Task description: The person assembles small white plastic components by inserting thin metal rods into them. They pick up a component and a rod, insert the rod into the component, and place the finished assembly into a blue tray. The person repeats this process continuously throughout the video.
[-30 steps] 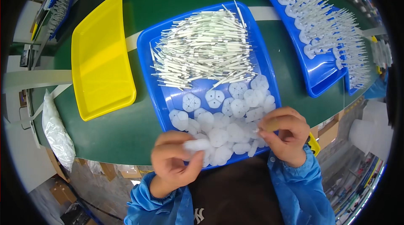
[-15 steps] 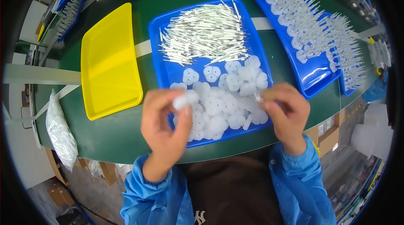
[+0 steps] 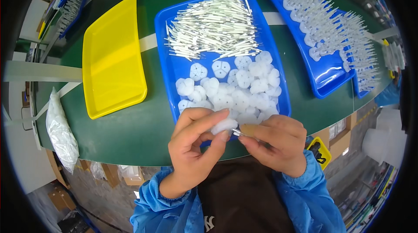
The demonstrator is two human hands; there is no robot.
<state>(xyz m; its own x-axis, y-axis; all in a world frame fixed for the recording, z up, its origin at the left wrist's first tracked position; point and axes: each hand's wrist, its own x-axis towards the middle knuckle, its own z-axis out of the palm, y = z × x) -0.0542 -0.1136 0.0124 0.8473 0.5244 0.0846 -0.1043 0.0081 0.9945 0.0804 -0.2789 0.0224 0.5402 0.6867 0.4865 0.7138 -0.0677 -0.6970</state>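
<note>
By the blue tray (image 3: 284,93), left hand (image 3: 191,146) pinches a white disc (image 3: 224,125), right hand (image 3: 281,143) a tiny stick (image 3: 236,132) that might drop if grip gets sloppy.

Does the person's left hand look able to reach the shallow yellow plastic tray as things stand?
Probably yes: the left hand has just green tabletop visible between it and the yellow tray, though it's occupied pinching a translucent white plastic piece.

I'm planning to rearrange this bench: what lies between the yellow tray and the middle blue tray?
In the head view, green tabletop, crossed by a pale strip, lies between the yellow tray and the middle blue tray.
</note>
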